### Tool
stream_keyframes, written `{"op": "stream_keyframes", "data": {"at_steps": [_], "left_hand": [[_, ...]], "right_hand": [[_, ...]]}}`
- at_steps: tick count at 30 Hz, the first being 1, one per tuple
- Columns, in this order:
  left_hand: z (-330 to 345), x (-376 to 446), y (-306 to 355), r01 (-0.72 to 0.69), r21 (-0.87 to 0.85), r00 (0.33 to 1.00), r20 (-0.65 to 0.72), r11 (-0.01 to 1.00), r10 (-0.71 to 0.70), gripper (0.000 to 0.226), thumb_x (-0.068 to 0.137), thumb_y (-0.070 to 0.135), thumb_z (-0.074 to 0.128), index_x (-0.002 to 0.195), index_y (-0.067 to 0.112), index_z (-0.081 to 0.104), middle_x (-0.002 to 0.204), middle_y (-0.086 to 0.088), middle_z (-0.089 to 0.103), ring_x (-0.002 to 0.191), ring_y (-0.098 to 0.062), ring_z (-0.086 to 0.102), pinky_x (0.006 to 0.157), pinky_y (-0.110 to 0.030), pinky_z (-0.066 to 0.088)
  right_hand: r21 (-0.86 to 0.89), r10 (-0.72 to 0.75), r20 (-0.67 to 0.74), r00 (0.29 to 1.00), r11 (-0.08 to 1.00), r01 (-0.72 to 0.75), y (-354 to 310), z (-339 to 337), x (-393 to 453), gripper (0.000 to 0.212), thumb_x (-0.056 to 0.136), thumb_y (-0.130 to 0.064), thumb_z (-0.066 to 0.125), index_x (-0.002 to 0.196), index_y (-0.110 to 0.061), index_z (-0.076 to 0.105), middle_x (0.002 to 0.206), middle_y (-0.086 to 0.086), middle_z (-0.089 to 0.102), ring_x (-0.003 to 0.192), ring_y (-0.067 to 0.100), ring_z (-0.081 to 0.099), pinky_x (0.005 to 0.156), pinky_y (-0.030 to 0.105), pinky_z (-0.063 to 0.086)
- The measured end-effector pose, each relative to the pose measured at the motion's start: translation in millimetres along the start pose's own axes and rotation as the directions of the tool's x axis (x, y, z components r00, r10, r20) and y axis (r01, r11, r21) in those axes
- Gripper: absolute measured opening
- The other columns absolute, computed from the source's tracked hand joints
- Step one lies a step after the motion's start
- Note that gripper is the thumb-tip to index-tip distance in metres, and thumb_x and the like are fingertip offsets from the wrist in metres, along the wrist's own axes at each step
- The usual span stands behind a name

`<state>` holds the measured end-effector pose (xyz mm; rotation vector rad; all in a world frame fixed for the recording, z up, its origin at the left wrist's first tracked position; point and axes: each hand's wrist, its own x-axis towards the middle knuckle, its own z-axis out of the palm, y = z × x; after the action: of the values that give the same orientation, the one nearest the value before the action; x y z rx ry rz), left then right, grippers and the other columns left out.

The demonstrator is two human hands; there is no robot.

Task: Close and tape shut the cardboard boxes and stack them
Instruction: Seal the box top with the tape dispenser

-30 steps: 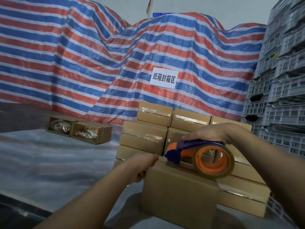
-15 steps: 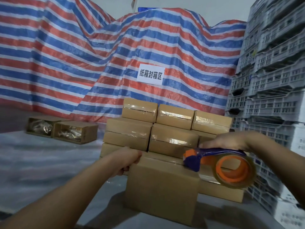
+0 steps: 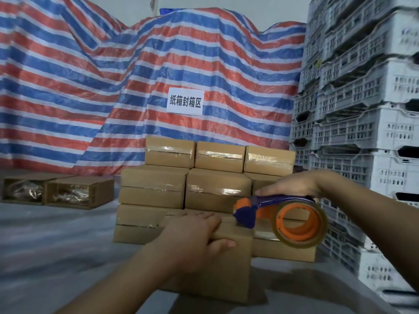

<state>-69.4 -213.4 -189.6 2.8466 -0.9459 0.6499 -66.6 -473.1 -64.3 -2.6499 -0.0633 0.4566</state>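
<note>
1. Where the near cardboard box (image 3: 217, 264) stands at 6 o'clock on the grey table (image 3: 56, 245), a stack of taped boxes (image 3: 204, 184) rises directly behind it at 12 o'clock, in three stepped tiers, blocking any push away from the person.
2. At 3 o'clock a tall pile of white plastic crates (image 3: 362, 109) walls off the right side, close beside the stack.
3. At 9 o'clock, well apart, two open boxes (image 3: 59, 192) lie on their sides with shiny wrapped contents showing.
4. A striped red, white and blue tarp (image 3: 90, 75) hangs across the whole back, bearing a white paper sign (image 3: 184, 101).
5. Open room lies to the left, between 7 and 10 o'clock, where the table surface is bare; the right edge is cramped by the crates.
6. The near box has its long axis running roughly from 9 to 3 o'clock, its top face up and its front face toward the person.
7. The left hand (image 3: 192, 234) lies on the box's top, fingers spread flat, thumb hooked over the front edge; its grip is pressing, not curled round anything.
8. The right hand (image 3: 292, 185) has its grip wrapped over the blue handle of the tape dispenser (image 3: 278, 214).
9. The dispenser's blue and orange nose touches the box's top right corner, pointing toward 9 o'clock, with the tape roll (image 3: 299, 223) hanging off past the box's right edge.
</note>
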Motion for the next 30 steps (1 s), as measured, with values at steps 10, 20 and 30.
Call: {"op": "stream_keyframes", "data": {"at_steps": [10, 20, 30], "left_hand": [[-11, 8, 12, 0.021, -0.028, 0.998, 0.063, 0.999, -0.019, 0.065, 0.078, 0.085, 0.035, 0.115, 0.033, 0.047, 0.101, 0.008, 0.055, 0.085, -0.008, 0.05, 0.072, -0.029, 0.044], [4, 24, 34, -0.08, -0.029, 0.987, 0.14, 0.996, 0.083, 0.079, 0.086, 0.077, 0.033, 0.152, 0.039, 0.012, 0.162, 0.011, 0.013, 0.147, -0.015, 0.017, 0.115, -0.047, 0.019], [-2, 17, 37, -0.091, -0.022, 0.987, 0.128, 0.996, 0.093, 0.074, 0.088, 0.075, 0.032, 0.151, 0.043, 0.012, 0.162, 0.011, 0.015, 0.145, -0.017, 0.024, 0.116, -0.049, 0.025]], "right_hand": [[-0.062, 0.033, -0.182, 0.983, 0.997, -0.045, 43, 13, -6, 0.055, 0.086, -0.07, 0.051, 0.099, -0.019, 0.068, 0.078, -0.002, 0.07, 0.066, 0.01, 0.065, 0.079, 0.033, 0.053], [0.254, -0.122, -0.048, 0.991, 0.958, 0.131, 67, 7, -29, 0.038, 0.1, -0.052, 0.045, 0.101, -0.018, 0.063, 0.072, -0.008, 0.071, 0.059, 0.005, 0.064, 0.06, 0.018, 0.051], [-0.78, -0.067, -0.423, 0.904, 0.534, -0.326, 28, 72, 0, 0.05, 0.089, -0.067, 0.047, 0.07, -0.02, 0.052, 0.077, -0.001, 0.056, 0.07, 0.019, 0.055, 0.063, 0.032, 0.041]]}}
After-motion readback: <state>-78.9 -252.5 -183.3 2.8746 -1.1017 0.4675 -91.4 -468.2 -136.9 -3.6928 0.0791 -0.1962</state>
